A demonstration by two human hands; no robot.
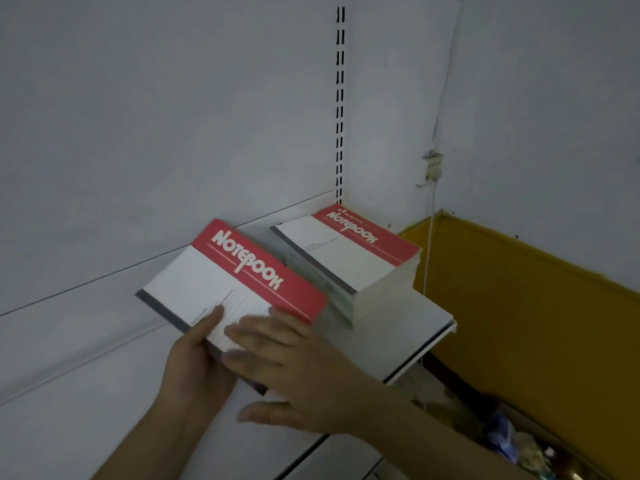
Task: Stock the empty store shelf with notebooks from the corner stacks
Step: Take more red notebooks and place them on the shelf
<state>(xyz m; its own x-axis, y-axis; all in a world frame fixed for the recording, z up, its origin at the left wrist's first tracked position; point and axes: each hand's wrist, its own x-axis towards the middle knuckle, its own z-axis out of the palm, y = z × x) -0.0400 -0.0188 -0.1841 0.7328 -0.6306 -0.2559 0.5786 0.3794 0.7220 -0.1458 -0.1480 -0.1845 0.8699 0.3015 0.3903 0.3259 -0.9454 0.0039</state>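
A stack of notebooks with red and white covers, the top one reading "NOTEBOOK", lies on the white shelf in the middle of the head view. My left hand grips its near edge, thumb on the top cover. My right hand lies flat across the stack's near right corner, fingers straight. A second, taller stack of the same notebooks stands just to the right, against the back panel by the slotted upright.
The shelf ends on the right at its front lip. Beyond it runs a yellow wall panel with a white cable and a wall socket. A box of mixed goods sits at the lower right. White shelving spreads to the left.
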